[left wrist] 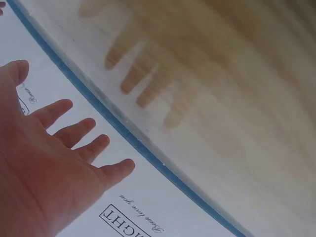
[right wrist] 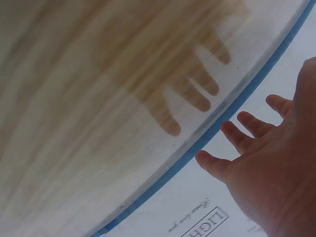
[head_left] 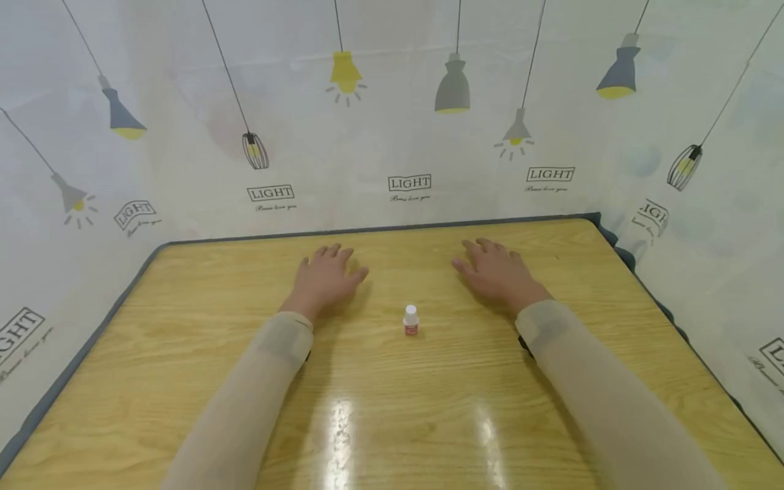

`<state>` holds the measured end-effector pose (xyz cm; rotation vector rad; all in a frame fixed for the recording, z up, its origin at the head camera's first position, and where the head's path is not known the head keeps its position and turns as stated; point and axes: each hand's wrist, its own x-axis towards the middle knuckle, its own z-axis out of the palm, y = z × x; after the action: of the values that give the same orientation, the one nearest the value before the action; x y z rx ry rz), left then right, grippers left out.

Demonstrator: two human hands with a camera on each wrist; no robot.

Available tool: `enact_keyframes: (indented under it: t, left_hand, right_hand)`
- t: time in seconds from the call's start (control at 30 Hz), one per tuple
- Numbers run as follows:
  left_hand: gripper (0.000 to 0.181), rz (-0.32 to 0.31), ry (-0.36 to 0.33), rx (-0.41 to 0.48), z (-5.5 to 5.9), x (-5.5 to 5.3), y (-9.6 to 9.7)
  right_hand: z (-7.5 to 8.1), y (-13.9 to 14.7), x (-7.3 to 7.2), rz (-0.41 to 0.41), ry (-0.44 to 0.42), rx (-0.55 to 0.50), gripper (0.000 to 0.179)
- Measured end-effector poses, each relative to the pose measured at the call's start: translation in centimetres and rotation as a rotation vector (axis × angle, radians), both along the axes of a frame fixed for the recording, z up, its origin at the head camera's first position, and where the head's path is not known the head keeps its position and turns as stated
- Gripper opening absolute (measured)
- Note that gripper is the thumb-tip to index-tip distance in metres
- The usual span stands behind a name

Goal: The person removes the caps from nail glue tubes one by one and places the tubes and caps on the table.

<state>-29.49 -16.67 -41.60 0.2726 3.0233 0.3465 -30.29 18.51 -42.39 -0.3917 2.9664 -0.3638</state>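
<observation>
A small white-capped bottle (head_left: 411,320) with a red and white label stands upright on the wooden table. Beyond it to the left is my left hand (head_left: 326,274), palm down with fingers spread, holding nothing. My right hand (head_left: 493,270) is held likewise on the other side, apart from the bottle. In the left wrist view the left hand (left wrist: 54,158) shows extended fingers above the tabletop, which mirrors them. The right wrist view has the right hand (right wrist: 276,148) with its fingers apart, also over its reflection. Neither wrist view shows the bottle.
The glossy wooden table (head_left: 380,395) has a dark blue edge along its back and sides. A white curtain (head_left: 392,136) printed with lamps and the word LIGHT surrounds it on three sides.
</observation>
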Motion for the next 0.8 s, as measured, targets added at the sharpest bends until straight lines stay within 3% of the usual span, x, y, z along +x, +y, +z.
enact_keyframes:
  t: [0.33, 0.5, 0.63, 0.8]
  left_hand:
    - [0.066, -0.150, 0.032, 0.127, 0.4, 1.7, 0.9]
    - [0.055, -0.329, 0.017, 0.220, 0.3, 2.9, 1.5]
    - [0.049, -0.448, -0.059, 0.313, 0.3, 3.6, 2.3]
    - [0.049, -0.491, -0.200, 0.421, 0.1, 4.1, 3.1]
  right_hand:
    - [0.2, -1.1, 0.9, 0.120, 0.071, -0.010, 0.076]
    - [0.6, -2.1, 1.8, 0.200, 0.114, -0.070, 0.068]
    - [0.9, -2.7, 2.9, 0.290, 0.159, -0.221, 0.053]
    - [1.2, -2.9, 3.9, 0.390, 0.142, -0.494, 0.038]
